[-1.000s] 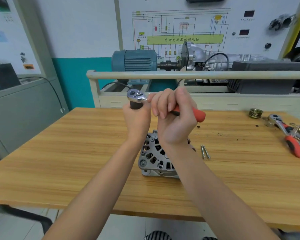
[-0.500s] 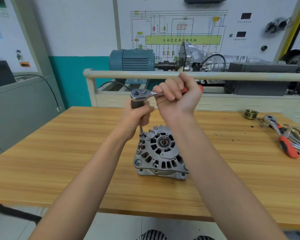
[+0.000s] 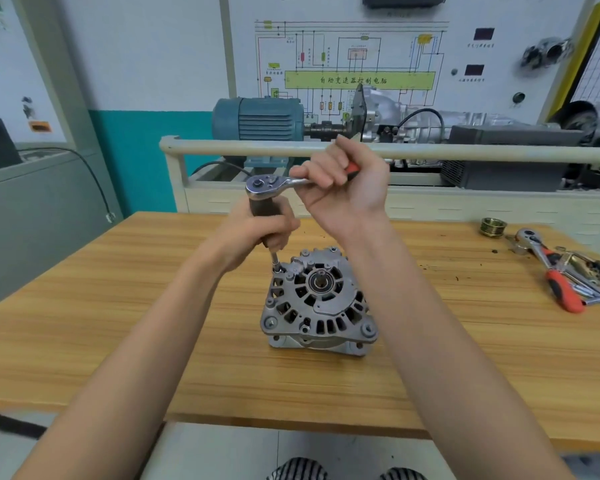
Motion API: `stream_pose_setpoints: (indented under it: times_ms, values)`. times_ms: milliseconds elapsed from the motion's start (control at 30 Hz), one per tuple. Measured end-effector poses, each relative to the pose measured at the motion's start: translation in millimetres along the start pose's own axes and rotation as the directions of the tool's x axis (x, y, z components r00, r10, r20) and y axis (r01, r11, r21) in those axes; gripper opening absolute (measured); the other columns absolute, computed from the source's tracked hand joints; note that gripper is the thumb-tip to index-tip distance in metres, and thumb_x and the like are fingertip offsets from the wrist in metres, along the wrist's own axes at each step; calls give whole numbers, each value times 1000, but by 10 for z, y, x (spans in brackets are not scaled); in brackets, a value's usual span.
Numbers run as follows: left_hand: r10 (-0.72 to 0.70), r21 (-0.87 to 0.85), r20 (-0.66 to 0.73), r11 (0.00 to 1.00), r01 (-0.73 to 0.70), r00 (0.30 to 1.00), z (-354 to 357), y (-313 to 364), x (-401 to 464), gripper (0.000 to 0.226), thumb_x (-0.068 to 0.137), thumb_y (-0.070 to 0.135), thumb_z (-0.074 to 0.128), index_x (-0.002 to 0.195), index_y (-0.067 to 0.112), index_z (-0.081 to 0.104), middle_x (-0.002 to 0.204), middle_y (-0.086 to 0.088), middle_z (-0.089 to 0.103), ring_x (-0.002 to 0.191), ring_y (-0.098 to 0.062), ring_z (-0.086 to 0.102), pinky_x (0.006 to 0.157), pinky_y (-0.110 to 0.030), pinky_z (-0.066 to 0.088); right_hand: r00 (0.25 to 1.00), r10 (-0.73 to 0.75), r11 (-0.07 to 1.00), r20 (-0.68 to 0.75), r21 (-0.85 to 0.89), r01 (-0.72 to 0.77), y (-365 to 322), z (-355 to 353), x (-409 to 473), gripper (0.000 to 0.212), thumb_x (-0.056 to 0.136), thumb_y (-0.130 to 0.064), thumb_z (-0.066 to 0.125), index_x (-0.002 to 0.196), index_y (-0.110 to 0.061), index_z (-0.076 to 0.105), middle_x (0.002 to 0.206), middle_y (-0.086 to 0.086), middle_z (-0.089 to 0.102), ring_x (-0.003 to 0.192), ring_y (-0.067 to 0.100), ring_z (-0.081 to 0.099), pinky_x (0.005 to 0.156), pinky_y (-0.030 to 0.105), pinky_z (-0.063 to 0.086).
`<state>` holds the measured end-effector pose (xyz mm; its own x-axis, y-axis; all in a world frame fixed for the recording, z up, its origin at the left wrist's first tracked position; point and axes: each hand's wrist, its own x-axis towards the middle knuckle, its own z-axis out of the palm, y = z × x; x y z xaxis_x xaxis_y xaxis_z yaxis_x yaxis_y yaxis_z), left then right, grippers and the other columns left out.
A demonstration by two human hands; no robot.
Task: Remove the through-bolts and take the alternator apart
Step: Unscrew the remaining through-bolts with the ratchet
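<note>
The left hand grips the extension to steady it on the alternator while the right hand, fingers curled, grips the ratchet handle for leverage.

A blue-green finned electric motor is sitting behind the cream rail. A ribbed brass pulley and a spare red-handled ratchet are lying on the wooden worktop's right side.
</note>
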<state>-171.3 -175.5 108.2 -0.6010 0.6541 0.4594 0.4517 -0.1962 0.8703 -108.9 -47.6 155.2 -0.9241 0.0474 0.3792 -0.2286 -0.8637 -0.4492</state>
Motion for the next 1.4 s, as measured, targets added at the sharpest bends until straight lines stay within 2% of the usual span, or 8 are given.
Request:
stream_pose_setpoints:
  times_ms: [100, 200, 433, 800, 933, 1167, 1267, 1400]
  values:
    - [-33, -5, 54, 999, 33, 998, 31, 27, 43, 36, 73, 9, 63, 44, 19, 43, 40, 4, 32, 38, -14, 30, 45, -24, 28, 995, 88, 995, -53, 48, -85, -63, 23, 102, 53, 94, -17, 31, 41, -14, 36, 36, -4, 27, 31, 13, 28, 55, 29, 36]
    - [-48, -107, -182, 994, 29, 982, 168, -36, 68, 41, 71, 7, 56, 38, 23, 39, 37, 8, 28, 35, -10, 21, 42, -19, 19, 995, -67, 997, -79, 35, 70, 41, 20, 23, 54, 94, -15, 33, 40, -16, 37, 36, -5, 26, 32, 12, 27, 50, 24, 40]
    - [19, -51, -700, 996, -76, 714, 403, -80, 91, 8, 67, 15, 53, 64, 14, 45, 57, -4, 38, 54, -17, 33, 47, -24, 27, 803, -541, 786, 251, -189, 589, 533, -27, -346, 32, 87, -8, 37, 56, -16, 40, 42, 3, 36, 44, 18, 37, 61, 34, 42]
    - [-20, -91, -26, 996, 17, 999, 56, 14, 37, 36, 74, 4, 56, 46, 16, 39, 40, 5, 28, 37, -13, 21, 44, -21, 26, 994, 88, 996, -59, 16, -87, -66, 66, 112, 53, 94, -16, 32, 41, -15, 35, 36, -4, 26, 31, 12, 27, 51, 26, 38]
    - [-40, -71, -289, 997, 21, 957, 177, -36, 65, 36, 70, 10, 56, 41, 24, 43, 37, 7, 32, 35, -9, 25, 40, -16, 25, 986, -137, 990, -98, 20, 140, 103, 51, -33, 52, 95, -15, 34, 43, -16, 37, 37, -4, 27, 33, 13, 28, 50, 25, 41]
    - [-7, -90, -737, 992, -87, 676, 432, -86, 59, 9, 67, 15, 57, 65, 9, 50, 62, -9, 39, 60, -21, 34, 49, -29, 26, 809, -541, 791, 230, -187, 582, 543, -4, -383, 33, 87, -9, 37, 55, -16, 39, 41, 3, 36, 43, 19, 38, 64, 35, 43]
    - [-5, -55, -638, 998, -40, 770, 357, -61, 23, 13, 69, 8, 60, 62, 8, 49, 50, -3, 38, 44, -13, 33, 43, -19, 30, 928, -347, 922, 137, -131, 364, 325, 42, -265, 49, 92, -12, 35, 44, -14, 39, 37, 0, 32, 38, 16, 33, 59, 31, 41]
    - [12, 47, -163, 999, -4, 987, 114, 23, -22, 33, 70, 5, 63, 44, 18, 46, 40, 3, 38, 38, -14, 32, 44, -23, 29, 1000, 13, 1000, -26, 18, -13, -8, 69, 7, 55, 95, -16, 31, 40, -14, 37, 34, -4, 26, 31, 12, 26, 45, 22, 41]
